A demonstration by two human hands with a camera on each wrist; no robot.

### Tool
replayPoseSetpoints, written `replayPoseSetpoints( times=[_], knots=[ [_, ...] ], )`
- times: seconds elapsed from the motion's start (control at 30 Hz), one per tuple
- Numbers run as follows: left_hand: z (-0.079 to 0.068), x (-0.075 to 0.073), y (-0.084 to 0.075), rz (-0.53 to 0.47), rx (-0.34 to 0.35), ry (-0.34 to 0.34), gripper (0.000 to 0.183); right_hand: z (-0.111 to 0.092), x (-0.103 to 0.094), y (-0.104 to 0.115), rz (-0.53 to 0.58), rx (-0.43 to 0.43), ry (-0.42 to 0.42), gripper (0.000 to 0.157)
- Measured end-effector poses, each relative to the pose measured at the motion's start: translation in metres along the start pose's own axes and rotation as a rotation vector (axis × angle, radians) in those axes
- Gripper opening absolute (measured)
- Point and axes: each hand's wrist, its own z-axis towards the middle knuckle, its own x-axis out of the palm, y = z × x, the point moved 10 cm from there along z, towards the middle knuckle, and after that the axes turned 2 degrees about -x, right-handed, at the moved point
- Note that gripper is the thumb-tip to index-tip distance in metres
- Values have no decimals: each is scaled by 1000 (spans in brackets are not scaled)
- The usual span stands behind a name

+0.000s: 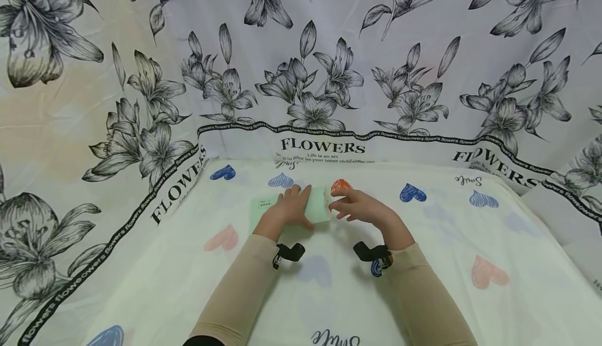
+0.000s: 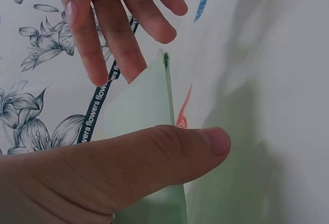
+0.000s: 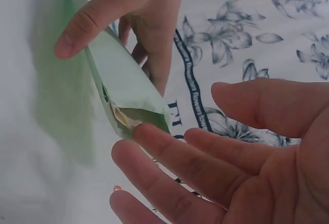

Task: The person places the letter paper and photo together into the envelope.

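Observation:
A pale green paper packet [image 1: 316,205] stands on edge on the heart-print cloth. My left hand [image 1: 289,207] grips it, thumb [image 2: 154,157] on the near face and fingers behind it [image 3: 144,8]. My right hand [image 1: 359,207] is at the packet's right end with its fingers spread and nearly straight [image 3: 205,167]. Its fingertips touch the end corner of the packet [image 3: 123,80]. That end looks open, with something pale showing inside [image 3: 126,117]. In the left wrist view the right hand's fingers [image 2: 113,13] hang just above the packet's top edge [image 2: 144,100].
A white cloth with coloured hearts [image 1: 423,262] covers the table. A black-and-white floral sheet printed "FLOWERS" [image 1: 322,146] rises behind and along both sides. Black camera mounts sit on both wrists [image 1: 289,252] [image 1: 371,254].

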Motion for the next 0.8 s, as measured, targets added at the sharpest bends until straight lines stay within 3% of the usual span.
replayPoseSetpoints(
  times=[0.17, 0.43, 0.63, 0.8],
  knots=[
    [-3, 0, 0, -8, 2, 15, 118, 0, 5, 4, -8, -13, 34, 62],
    [-2, -11, -5, -5, 31, -23, 116, 0, -2, 8, 40, -35, 6, 45],
    [-4, -13, -8, -2, 45, -22, 115, 3, 4, 9, 103, -52, 20, 48],
    [-8, -12, -17, -7, 100, -35, 111, 4, 14, 8, 111, -51, 32, 57]
  ],
)
